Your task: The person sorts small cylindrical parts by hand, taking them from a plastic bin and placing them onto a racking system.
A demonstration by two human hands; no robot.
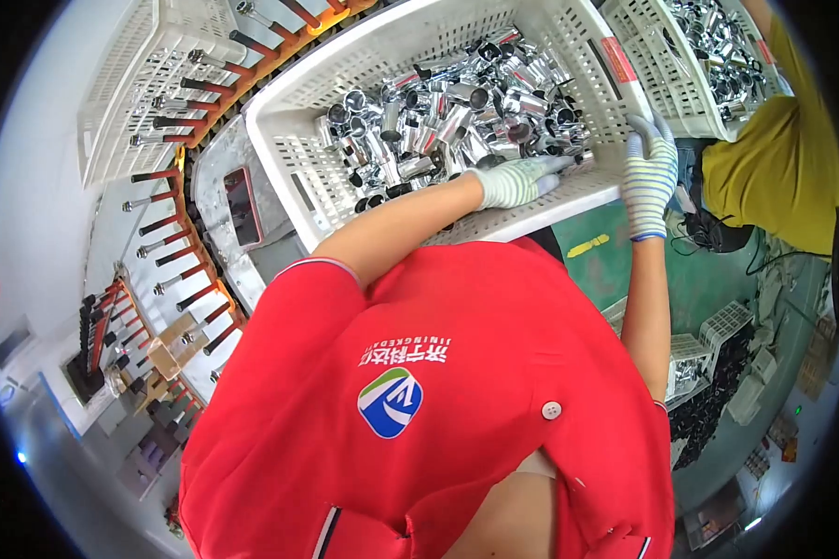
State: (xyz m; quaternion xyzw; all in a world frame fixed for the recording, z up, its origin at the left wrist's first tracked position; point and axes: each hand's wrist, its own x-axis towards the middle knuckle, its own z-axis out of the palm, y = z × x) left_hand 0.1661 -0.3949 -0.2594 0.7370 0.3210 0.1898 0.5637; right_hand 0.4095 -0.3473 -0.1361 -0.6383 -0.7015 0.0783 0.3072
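Note:
A white perforated plastic crate [275, 140] holds a heap of shiny chrome metal tubes [457, 121], several with dark openings. My left hand [517, 182], in a white and pale-green knit glove, reaches over the crate's near wall. Its fingers are stretched out to the right, close to the tubes, and no tube shows in them. At the near right corner of the crate, my right hand [650, 177] rests against the rim in a striped glove. Its fingers extend away from me, slightly apart; the palm side is hidden.
On the left, a curved orange conveyor rail [191, 219] carries several rods with chrome parts. A phone [243, 207] lies on a grey surface beside it. Another crate of chrome tubes [667, 70] stands at the right, near a person in a yellow-green top [774, 168]. Green floor [625, 270] shows below.

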